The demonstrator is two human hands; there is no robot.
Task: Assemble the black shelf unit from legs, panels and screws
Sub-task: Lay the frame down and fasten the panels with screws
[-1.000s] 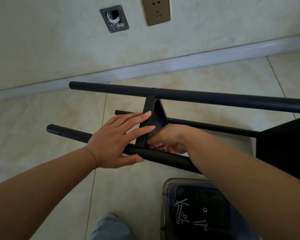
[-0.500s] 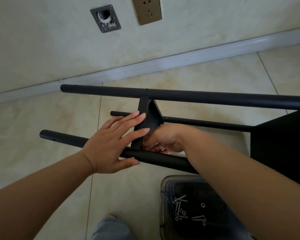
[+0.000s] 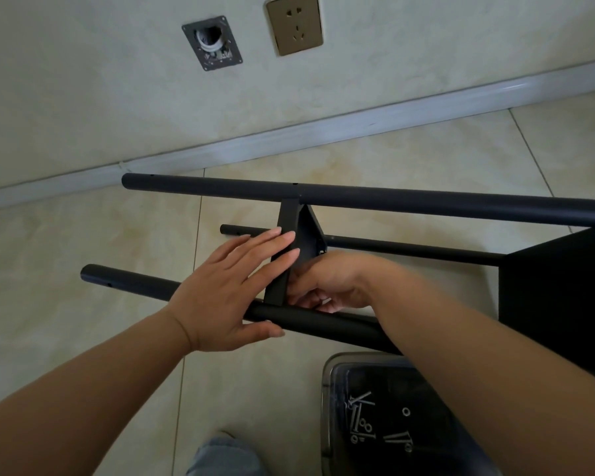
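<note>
**Stiff metal frame, steadied flat-handed at the middle panel**

The shelf unit lies on its side on the tiled floor, near leg point(image 3: 323, 321) and far leg point(image 3: 392, 201) bridged by the middle panel point(image 3: 287, 249). The left hand point(image 3: 227, 293) presses that panel with straight fingers, thumb under the near leg. The right hand point(image 3: 327, 283) curls behind the panel; what it pinches is hidden. The tubes look rigid, smooth and probably light: best held beside a joint. Screws point(image 3: 361, 420) wait in the near tray point(image 3: 327, 407).

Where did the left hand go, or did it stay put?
No. The left hand keeps its fingers flat on the black panel, thumb under the near leg, as before.
</note>
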